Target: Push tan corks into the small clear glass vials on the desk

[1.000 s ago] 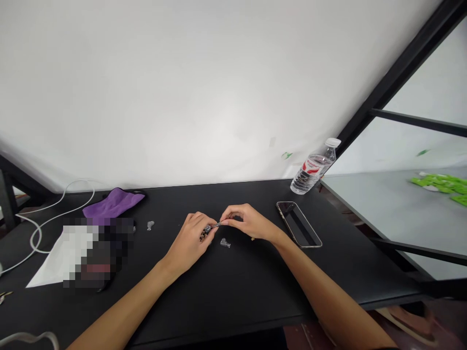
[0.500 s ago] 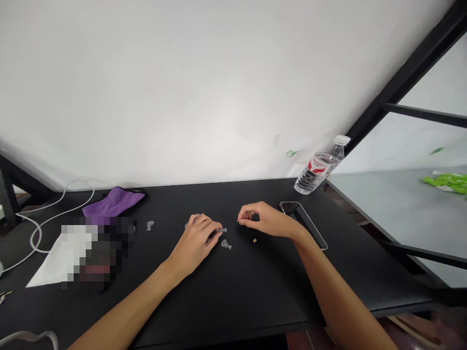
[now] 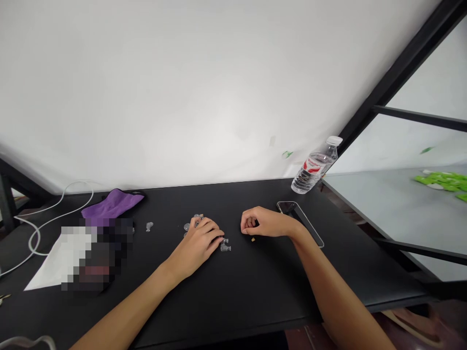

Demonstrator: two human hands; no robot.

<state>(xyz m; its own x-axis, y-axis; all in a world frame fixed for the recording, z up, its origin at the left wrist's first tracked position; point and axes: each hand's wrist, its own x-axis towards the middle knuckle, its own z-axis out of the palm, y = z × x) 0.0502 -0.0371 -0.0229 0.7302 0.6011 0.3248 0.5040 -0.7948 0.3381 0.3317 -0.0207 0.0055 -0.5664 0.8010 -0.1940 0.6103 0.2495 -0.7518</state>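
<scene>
My left hand (image 3: 200, 243) is palm down over a cluster of small clear bottles (image 3: 187, 227). Its thumb and index finger are closed at a small clear flask-shaped bottle, whose narrow neck (image 3: 225, 240) sticks out past the fingertips. Close below it lies another small clear bottle (image 3: 225, 248), on its side. To the right, my right hand (image 3: 260, 221) is closed, with fingers curled towards the thumb; whatever they may hold is hidden. A tiny tan piece, perhaps a cork (image 3: 253, 239), is on the table just under that hand. Part of the cluster is covered by my left fingers.
A smartphone (image 3: 304, 223) lies beside my right wrist, and a water bottle (image 3: 314, 167) stands behind it. At left are a single small clear piece (image 3: 149, 226), a purple cloth (image 3: 114, 204), white paper (image 3: 47, 265) and a white cable (image 3: 38, 228). The black table (image 3: 219, 306) meets a wall.
My right hand has shifted slightly right and down, closer to the tan piece. My left fingertips have moved slightly down with the small bottle, now close to the loose one. The view has shifted a little.
</scene>
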